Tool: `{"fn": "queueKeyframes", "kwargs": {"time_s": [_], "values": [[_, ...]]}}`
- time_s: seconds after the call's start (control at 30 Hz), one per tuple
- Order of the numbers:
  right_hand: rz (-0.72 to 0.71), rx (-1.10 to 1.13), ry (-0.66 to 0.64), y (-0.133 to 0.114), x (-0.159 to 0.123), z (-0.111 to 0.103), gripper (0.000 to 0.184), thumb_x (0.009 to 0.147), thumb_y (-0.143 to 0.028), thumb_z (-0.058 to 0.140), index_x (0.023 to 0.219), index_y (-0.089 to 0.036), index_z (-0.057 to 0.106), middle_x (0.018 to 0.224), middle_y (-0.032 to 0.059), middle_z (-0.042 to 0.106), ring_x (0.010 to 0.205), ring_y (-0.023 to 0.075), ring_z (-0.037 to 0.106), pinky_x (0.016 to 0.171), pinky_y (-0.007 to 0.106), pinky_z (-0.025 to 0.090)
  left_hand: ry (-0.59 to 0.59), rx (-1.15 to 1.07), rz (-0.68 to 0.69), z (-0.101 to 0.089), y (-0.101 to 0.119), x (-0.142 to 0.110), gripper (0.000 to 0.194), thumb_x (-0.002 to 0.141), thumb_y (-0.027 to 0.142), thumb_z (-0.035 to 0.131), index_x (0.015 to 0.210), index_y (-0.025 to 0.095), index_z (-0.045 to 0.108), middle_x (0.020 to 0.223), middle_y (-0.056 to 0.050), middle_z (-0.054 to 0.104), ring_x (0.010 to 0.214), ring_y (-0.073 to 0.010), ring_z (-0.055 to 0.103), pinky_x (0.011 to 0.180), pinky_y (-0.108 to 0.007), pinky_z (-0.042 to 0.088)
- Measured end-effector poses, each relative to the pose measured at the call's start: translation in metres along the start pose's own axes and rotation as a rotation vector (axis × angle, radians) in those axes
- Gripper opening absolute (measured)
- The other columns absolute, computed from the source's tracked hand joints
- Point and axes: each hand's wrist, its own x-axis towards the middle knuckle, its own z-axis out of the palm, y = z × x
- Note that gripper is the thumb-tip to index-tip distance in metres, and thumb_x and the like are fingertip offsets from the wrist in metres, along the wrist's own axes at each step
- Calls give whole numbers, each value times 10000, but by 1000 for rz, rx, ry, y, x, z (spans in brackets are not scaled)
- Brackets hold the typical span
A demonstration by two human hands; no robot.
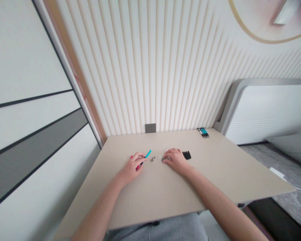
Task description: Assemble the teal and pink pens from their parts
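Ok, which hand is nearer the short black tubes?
Right hand: just left of the short black tubes, close beside them. Left hand: much farther left, across the small parts.

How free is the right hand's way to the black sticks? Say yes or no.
Likely yes: the right hand rests close beside the black sticks, and nothing appears to stand between them on the table top.
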Motion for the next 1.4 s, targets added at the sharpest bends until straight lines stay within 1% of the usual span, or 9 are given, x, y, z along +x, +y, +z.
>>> {"fn": "queueKeyframes", "kwargs": {"time_s": [0.17, 0.4, 0.63, 0.8, 0.9, 1.03, 1.1, 1.23, 1.4], "values": [[13, 5, -1, 1, 1, 1, 206, 841, -424, 667, 960, -262, 712, 1051, 39, 683, 1052, 207, 552, 919, 357, 311, 47, 4, -18, -2, 1, 3, 228, 936, 165, 477, 1081, 221, 643, 1102, -73, 562, 1019, -181, 589, 939, -347, 489], [20, -1, 4, 3, 1, 3, 192, 835, -414, 679, 955, -268, 707, 1046, 32, 692, 1052, 214, 560, 908, 356, 315, 33, 19, -14, -4, 3, 4, 328, 959, 185, 448, 1262, 254, 554, 1144, -71, 585, 1068, -193, 578, 964, -365, 478], [26, 5, -5, 4, 1, 4, 180, 831, -394, 689, 955, -265, 706, 1046, 33, 696, 1047, 213, 566, 904, 358, 315, 35, 17, -12, -2, 2, 5, 265, 958, 204, 466, 1181, 249, 602, 1130, -59, 598, 1058, -183, 586, 966, -351, 480], [18, 35, 14, 0, 1, -1, 180, 836, -397, 680, 940, -252, 704, 989, 31, 707, 1023, 211, 574, 895, 353, 329, -8, 15, -7, -3, 3, 5, 238, 963, 192, 449, 1132, 239, 611, 1050, -39, 638, 1000, -169, 599, 925, -332, 486], [38, 118, 27, -3, 1, -1, 159, 843, -371, 670, 911, -230, 700, 895, 21, 708, 902, 186, 605, 852, 333, 368, -34, 25, -25, -4, 4, 4, 235, 961, 199, 457, 1134, 241, 610, 1045, -37, 653, 999, -175, 599, 922, -338, 479], [103, 313, 62, -7, 2, 1, 164, 838, -358, 653, 805, -204, 697, 765, 13, 693, 722, 157, 597, 693, 275, 423, -31, 39, -38, -5, 6, 4, 234, 956, 211, 467, 1134, 240, 616, 1039, -41, 663, 983, -180, 605, 895, -332, 484], [119, 400, 80, -10, 2, 2, 180, 828, -370, 651, 785, -202, 698, 757, 13, 695, 708, 156, 593, 655, 261, 430, -27, 40, -39, -4, 7, 5, 228, 954, 217, 470, 1120, 234, 625, 1028, -42, 673, 973, -182, 611, 887, -332, 486], [86, 540, 90, -20, 0, 2, 175, 823, -369, 656, 831, -201, 706, 804, 15, 714, 750, 158, 609, 693, 265, 448, -30, 18, -79, 2, 8, 5, 214, 946, 225, 486, 1105, 225, 629, 1040, -38, 691, 974, -185, 629, 898, -346, 487], [39, 584, 74, -31, -2, 1, 144, 833, -323, 641, 844, -194, 706, 832, 31, 723, 793, 171, 639, 737, 282, 470, -51, 1, -105, 7, 10, 4, 209, 940, 235, 499, 1107, 236, 625, 1052, -31, 693, 971, -185, 633, 893, -352, 483]]}}
